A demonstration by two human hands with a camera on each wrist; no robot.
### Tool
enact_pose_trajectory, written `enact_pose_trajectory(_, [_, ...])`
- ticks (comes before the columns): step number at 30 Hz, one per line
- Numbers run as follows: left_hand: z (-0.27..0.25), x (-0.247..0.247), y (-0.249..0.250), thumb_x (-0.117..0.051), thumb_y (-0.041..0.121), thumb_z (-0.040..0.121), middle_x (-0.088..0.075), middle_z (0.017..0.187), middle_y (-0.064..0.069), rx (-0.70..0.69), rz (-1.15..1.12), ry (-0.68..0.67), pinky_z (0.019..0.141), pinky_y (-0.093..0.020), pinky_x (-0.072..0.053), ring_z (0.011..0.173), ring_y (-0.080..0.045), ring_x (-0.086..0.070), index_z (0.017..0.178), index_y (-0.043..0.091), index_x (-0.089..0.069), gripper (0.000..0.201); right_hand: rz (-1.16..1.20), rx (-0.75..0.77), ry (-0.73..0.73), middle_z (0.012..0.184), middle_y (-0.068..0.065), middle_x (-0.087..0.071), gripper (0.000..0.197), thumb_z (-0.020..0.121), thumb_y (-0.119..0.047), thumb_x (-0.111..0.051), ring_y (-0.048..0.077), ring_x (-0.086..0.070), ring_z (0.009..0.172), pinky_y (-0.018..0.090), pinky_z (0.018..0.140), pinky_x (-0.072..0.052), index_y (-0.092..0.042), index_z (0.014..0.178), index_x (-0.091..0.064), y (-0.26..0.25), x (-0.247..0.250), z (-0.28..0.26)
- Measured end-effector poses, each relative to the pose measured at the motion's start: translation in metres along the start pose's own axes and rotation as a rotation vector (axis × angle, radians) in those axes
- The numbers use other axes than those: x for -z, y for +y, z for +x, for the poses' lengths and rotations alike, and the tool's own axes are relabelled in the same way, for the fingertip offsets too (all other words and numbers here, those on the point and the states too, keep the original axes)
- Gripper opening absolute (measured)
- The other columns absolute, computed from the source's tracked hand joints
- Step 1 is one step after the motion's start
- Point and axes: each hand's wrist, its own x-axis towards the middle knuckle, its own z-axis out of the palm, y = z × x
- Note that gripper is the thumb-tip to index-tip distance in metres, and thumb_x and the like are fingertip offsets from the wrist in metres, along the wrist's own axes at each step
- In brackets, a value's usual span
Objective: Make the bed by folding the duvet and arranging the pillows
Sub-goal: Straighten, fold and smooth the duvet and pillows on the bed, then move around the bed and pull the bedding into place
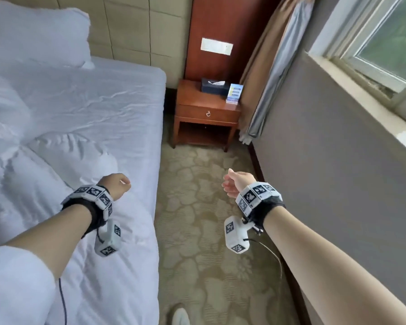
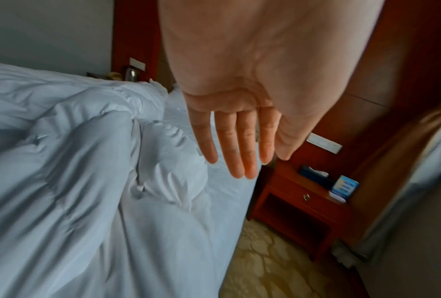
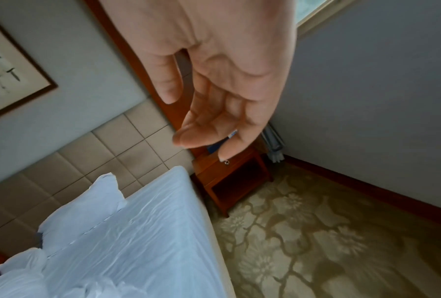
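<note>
The white duvet [image 1: 56,184] lies crumpled over the near left part of the bed, also seen bunched in the left wrist view [image 2: 86,161]. A white pillow [image 1: 33,36] leans against the headboard at the far left, its corner showing in the right wrist view [image 3: 86,205]. Bare wrinkled sheet [image 1: 92,102] covers the far right of the mattress. My left hand [image 1: 116,186] hovers above the duvet's right edge, fingers [image 2: 242,153] straight and empty. My right hand [image 1: 237,184] hangs over the carpet beside the bed, fingers [image 3: 201,125] loosely curled, holding nothing.
A wooden nightstand [image 1: 206,109] stands past the bed's far corner with a tissue box [image 1: 215,86] and a card [image 1: 234,93] on it. A curtain [image 1: 267,73] and a grey wall with a window close the right side. Patterned carpet [image 1: 197,231] runs between bed and wall.
</note>
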Motion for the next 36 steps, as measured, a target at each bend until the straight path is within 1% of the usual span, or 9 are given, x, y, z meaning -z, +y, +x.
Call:
enact_pose_trajectory(9, [0.142,0.098,0.028,-0.055,0.017,0.088,-0.066,0.117,-0.014,0.205,-0.049,0.262,0.093,-0.029,-0.041,0.113,-0.029,-0.057,0.11,0.009,-0.063,0.025,-0.259,0.152,-0.248,0.068,0.003,-0.061,0.029,0.095,-0.031,-0.049,0.014,-0.057,0.06,0.03,0.071,-0.051,-0.01,0.079,-0.061,-0.164,-0.117,0.184])
enact_pose_trajectory(12, [0.195,0.113,0.007,-0.054,0.02,0.09,-0.062,0.123,-0.014,0.358,-0.093,0.268,0.096,-0.029,-0.04,0.116,-0.03,-0.055,0.115,0.009,-0.059,0.027,-0.373,0.137,-0.376,0.06,0.003,-0.06,0.034,0.096,-0.033,-0.047,0.009,-0.054,0.044,0.023,0.055,-0.047,-0.011,0.072,-0.056,-0.206,-0.189,0.251])
enact_pose_trajectory(14, [0.219,0.12,-0.011,-0.054,0.024,0.091,-0.058,0.128,-0.017,0.461,-0.105,0.251,0.096,-0.032,-0.041,0.118,-0.031,-0.054,0.116,0.009,-0.055,0.029,-0.446,0.1,-0.466,0.041,-0.001,-0.056,0.039,0.098,-0.034,-0.042,0.006,-0.046,0.026,0.016,0.038,-0.038,-0.011,0.068,-0.051,-0.231,-0.236,0.286])
enact_pose_trajectory(18, [0.266,0.138,-0.048,-0.062,0.035,0.085,-0.042,0.143,-0.015,0.662,-0.271,0.325,0.1,-0.035,-0.038,0.127,-0.032,-0.046,0.137,0.008,-0.039,0.064,-0.613,0.202,-0.621,0.06,0.002,-0.059,0.04,0.099,-0.035,-0.038,0.014,-0.054,0.052,0.024,0.056,-0.043,-0.012,0.071,-0.054,-0.281,-0.338,0.346])
enact_pose_trajectory(24, [0.305,0.133,-0.088,-0.07,0.045,0.076,-0.036,0.144,-0.016,0.924,-0.492,0.485,0.107,-0.044,-0.037,0.13,-0.036,-0.041,0.139,0.014,-0.035,0.078,-0.895,0.226,-0.892,0.071,0.004,-0.059,0.033,0.097,-0.033,-0.043,0.015,-0.054,0.061,0.027,0.063,-0.046,-0.013,0.075,-0.057,-0.284,-0.49,0.377])
enact_pose_trajectory(29, [0.35,0.133,-0.129,-0.072,0.047,0.072,-0.035,0.143,-0.014,1.08,-0.522,0.485,0.106,-0.045,-0.038,0.129,-0.037,-0.04,0.145,0.023,-0.02,0.092,-1.064,0.235,-1.11,0.093,0.004,-0.059,0.036,0.097,-0.037,-0.041,0.018,-0.057,0.088,0.032,0.082,-0.046,-0.007,0.108,-0.058,-0.255,-0.599,0.378])
enact_pose_trajectory(31, [0.372,0.135,-0.141,-0.068,0.038,0.076,-0.046,0.135,-0.016,1.132,-0.475,0.453,0.099,-0.045,-0.043,0.121,-0.039,-0.048,0.143,0.022,-0.018,0.086,-1.094,0.211,-1.144,0.104,0.005,-0.062,0.043,0.095,-0.041,-0.044,0.02,-0.058,0.096,0.033,0.086,-0.046,-0.006,0.117,-0.056,-0.239,-0.632,0.382])
enact_pose_trajectory(34, [0.393,0.13,-0.15,-0.057,0.028,0.086,-0.062,0.115,-0.018,1.203,-0.526,0.461,0.087,-0.041,-0.047,0.105,-0.038,-0.058,0.126,0.012,-0.041,0.047,-1.265,0.195,-1.186,0.118,0.005,-0.059,0.05,0.094,-0.05,-0.039,0.023,-0.056,0.103,0.035,0.094,-0.044,-0.009,0.117,-0.053,-0.214,-0.669,0.396])
enact_pose_trajectory(36, [0.395,0.133,-0.153,-0.055,0.027,0.077,-0.064,0.111,-0.021,1.209,-0.659,0.533,0.087,-0.04,-0.047,0.104,-0.038,-0.059,0.117,0.005,-0.056,0.046,-1.321,0.189,-1.208,0.126,0.007,-0.054,0.055,0.094,-0.051,-0.037,0.026,-0.053,0.114,0.033,0.094,-0.039,-0.011,0.13,-0.047,-0.213,-0.683,0.4])
